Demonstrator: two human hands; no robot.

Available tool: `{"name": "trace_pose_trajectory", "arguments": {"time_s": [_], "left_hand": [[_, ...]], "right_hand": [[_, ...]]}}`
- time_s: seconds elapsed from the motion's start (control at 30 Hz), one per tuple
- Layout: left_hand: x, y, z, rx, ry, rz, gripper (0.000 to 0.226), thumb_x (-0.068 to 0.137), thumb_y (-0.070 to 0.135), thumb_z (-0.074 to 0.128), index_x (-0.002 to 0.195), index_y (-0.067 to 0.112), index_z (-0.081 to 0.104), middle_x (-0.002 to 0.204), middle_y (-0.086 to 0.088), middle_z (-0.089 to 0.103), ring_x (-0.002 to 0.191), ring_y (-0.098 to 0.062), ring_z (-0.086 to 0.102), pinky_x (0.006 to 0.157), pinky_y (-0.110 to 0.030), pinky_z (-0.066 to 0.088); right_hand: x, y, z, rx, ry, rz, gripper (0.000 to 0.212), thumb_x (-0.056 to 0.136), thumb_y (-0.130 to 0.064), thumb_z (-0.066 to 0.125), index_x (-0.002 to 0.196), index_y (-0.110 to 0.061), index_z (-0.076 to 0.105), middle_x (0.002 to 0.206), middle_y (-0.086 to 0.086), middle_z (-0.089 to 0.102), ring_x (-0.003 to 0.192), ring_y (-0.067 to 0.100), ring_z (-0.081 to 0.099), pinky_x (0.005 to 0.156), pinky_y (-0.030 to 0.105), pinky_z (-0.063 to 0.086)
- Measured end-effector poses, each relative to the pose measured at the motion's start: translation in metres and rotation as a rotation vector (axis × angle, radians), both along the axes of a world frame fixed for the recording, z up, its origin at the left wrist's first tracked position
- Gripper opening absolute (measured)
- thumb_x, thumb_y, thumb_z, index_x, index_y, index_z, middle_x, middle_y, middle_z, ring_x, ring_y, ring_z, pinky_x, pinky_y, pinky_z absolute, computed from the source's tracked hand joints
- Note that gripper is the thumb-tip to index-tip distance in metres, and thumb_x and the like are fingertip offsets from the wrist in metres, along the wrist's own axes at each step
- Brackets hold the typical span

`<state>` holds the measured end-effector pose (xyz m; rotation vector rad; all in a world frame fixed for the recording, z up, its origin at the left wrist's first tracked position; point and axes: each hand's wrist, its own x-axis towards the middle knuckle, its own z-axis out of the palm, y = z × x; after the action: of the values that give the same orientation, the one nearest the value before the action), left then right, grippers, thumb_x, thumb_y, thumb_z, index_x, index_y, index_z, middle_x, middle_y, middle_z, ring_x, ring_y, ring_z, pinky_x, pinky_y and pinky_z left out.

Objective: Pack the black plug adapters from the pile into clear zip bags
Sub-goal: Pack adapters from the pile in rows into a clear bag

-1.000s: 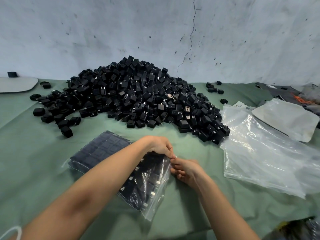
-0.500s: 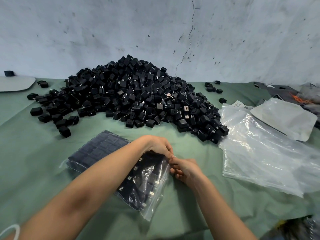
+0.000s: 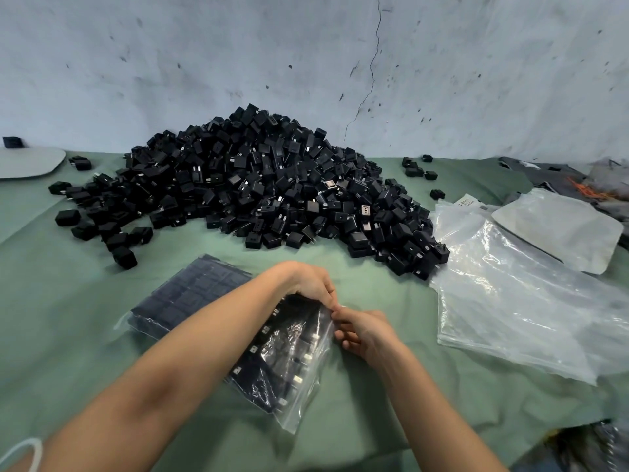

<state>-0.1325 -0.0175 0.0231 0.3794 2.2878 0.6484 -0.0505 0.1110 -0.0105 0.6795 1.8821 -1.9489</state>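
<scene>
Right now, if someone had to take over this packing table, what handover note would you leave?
Left hand and right hand both pinch the far corner of the filled bag on the green cloth, apparently at its zip edge.
The pile of adapters sits behind it; empty bags lie to the right.
Done: this bag is loaded.
Left: finish sealing (cannot tell how far it is closed), set it aside, fill more bags from the pile.

Two bare forearms, uncovered from elbow to wrist. Bare left hand [image 3: 311, 281] and bare right hand [image 3: 366, 332], fingers unadorned. Thin white cord-like loop [image 3: 25, 449] at near left corner beside left arm; unclear whether worn.
</scene>
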Motion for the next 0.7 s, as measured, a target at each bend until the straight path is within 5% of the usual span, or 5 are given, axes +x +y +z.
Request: {"name": "trace_pose_trajectory", "arguments": {"time_s": [0.1,0.3,0.7], "left_hand": [[0.0,-0.001,0.0,0.002,-0.005,-0.015,0.014,0.092,0.023,0.065,0.078,0.022,0.066,0.083,0.001,0.065,0.084,-0.018,0.059,0.084,-0.034,0.051],[0.002,-0.005,-0.002,0.085,-0.038,-0.018,0.015,0.09,0.019,0.067,0.075,0.02,0.066,0.088,-0.005,0.065,0.095,-0.024,0.057,0.106,-0.048,0.041],[0.011,-0.003,-0.007,0.216,0.052,0.134,0.012,0.086,0.019,0.072,0.075,0.02,0.068,0.078,-0.001,0.066,0.083,-0.021,0.058,0.094,-0.042,0.049]], "right_hand": [[0.0,0.0,0.0,-0.002,-0.004,-0.004,0.013,0.081,-0.008,0.071,0.074,-0.001,0.063,0.046,0.002,0.058,0.036,0.01,0.053,0.035,0.017,0.04],[0.001,-0.001,0.002,0.012,0.015,-0.019,0.013,0.08,-0.008,0.071,0.07,-0.003,0.064,0.046,0.001,0.059,0.036,0.007,0.054,0.035,0.014,0.036],[0.012,0.001,0.006,0.045,0.071,0.082,0.017,0.083,-0.004,0.065,0.068,0.001,0.061,0.046,0.007,0.058,0.034,0.01,0.053,0.035,0.016,0.042]]}}
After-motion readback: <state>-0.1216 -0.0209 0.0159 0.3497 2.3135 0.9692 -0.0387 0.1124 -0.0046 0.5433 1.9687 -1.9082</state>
